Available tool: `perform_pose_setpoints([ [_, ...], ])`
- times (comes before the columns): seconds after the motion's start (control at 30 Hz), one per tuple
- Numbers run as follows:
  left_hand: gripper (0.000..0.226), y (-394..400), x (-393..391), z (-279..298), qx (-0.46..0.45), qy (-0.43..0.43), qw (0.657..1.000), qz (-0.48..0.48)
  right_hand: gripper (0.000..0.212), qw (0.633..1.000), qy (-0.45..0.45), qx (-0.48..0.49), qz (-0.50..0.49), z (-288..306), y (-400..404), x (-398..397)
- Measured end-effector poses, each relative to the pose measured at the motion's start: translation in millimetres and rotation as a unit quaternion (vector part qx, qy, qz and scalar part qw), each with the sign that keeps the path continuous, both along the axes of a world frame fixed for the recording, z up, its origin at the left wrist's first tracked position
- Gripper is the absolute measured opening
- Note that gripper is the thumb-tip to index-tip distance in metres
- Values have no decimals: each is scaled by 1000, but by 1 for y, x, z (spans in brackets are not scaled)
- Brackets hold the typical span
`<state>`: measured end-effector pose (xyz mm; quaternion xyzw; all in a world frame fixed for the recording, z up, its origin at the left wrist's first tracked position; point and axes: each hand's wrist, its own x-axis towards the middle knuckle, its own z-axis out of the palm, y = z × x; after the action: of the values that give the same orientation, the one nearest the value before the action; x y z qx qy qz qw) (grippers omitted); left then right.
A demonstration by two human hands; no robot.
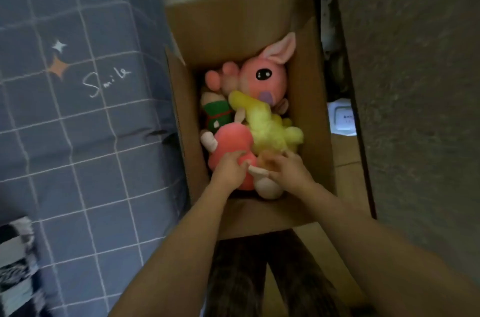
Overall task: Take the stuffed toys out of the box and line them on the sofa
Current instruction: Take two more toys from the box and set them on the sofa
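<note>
An open cardboard box stands on the floor in the middle of the head view, packed with several stuffed toys. A pink rabbit lies at the far end, a yellow toy across the middle, a toy in green clothes at the left. Nearest me lies a coral-pink toy with pale limbs. My left hand grips its body. My right hand holds it on the right side, by a pale limb. Both hands are inside the box.
The sofa, covered in blue checked fabric with "Smile" printed on it, fills the left. A dark wall or furniture side rises on the right. A white object lies on the floor beyond the box's right wall. My legs show below the box.
</note>
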<state>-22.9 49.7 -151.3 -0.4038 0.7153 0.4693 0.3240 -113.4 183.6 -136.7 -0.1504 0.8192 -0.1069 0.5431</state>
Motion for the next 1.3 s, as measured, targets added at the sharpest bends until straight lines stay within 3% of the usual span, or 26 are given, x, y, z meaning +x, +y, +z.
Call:
perform_pose_setpoints([
  [0.1, 39, 7, 8, -28, 11, 15, 996, -86, 64, 998, 36, 3, -47, -24, 4, 5],
  [0.2, 40, 13, 12, -40, 2, 30, 989, -144, 73, 989, 8, 7, -150, -39, 9, 7],
  [0.4, 25, 17, 0, -32, 16, 42, 999, -22, 64, 965, -18, 21, -262, -38, 9, 6],
  [0.53, 30, -7, -3, 8, 154, 41, 985, 60, 46, 947, -34, -10, -318, -6, 2, -7],
  [0.6, 44, -21, -6, 44, 246, 39, 965, 81, 42, 944, -31, -25, -327, 25, -7, -17],
  [0.7, 74, -34, -10, 108, 277, 57, 957, 56, 47, 938, -15, -42, -343, 89, -29, -30],
  [0.8, 109, -40, -18, 181, 201, 91, 975, 36, 42, 941, 5, -69, -331, 163, -62, -41],
  [0.87, 120, -46, -20, 236, 132, 154, 978, 53, 29, 945, 24, -102, -311, 221, -89, -44],
  [1.03, 84, -100, -4, 351, 54, 261, 953, 147, 29, 943, 41, -207, -258, 343, -158, -30],
  [1.3, 70, -247, 102, 479, -5, 334, 901, 277, 21, 913, 50, -393, -102, 487, -295, 48],
])
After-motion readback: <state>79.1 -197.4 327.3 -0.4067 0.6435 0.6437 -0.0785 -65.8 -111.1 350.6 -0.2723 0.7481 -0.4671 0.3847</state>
